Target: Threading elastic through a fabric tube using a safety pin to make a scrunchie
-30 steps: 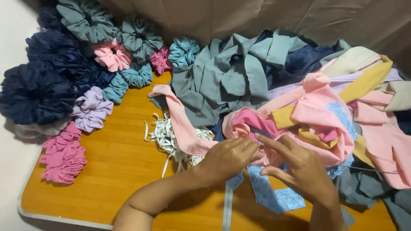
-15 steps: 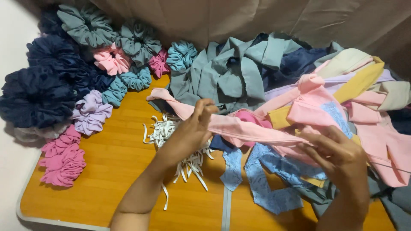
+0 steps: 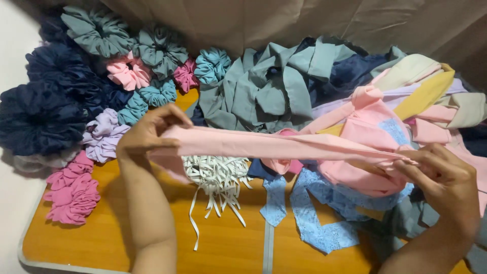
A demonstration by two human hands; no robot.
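Observation:
A long pale pink fabric strip (image 3: 264,144) is stretched level between my two hands above a wooden table (image 3: 101,238). My left hand (image 3: 149,133) pinches the strip's left end, near the lilac scrunchie (image 3: 104,134). My right hand (image 3: 441,177) grips the strip's right end over a heap of pink, blue and grey fabric pieces (image 3: 375,147). Under the strip lies a bundle of white elastic bands (image 3: 215,180).
Finished scrunchies in navy (image 3: 43,114), grey-green (image 3: 96,33), pink (image 3: 129,73), teal (image 3: 213,63) and magenta (image 3: 73,193) crowd the table's left and back. Grey-green fabric strips (image 3: 274,86) are piled at the centre back. Blue lace strips (image 3: 314,218) lie in front. A beige cloth hangs behind.
My hands have drawn apart, the left moving left and the right moving right, pulling the pink strip out of the pile until it is stretched long and straight.

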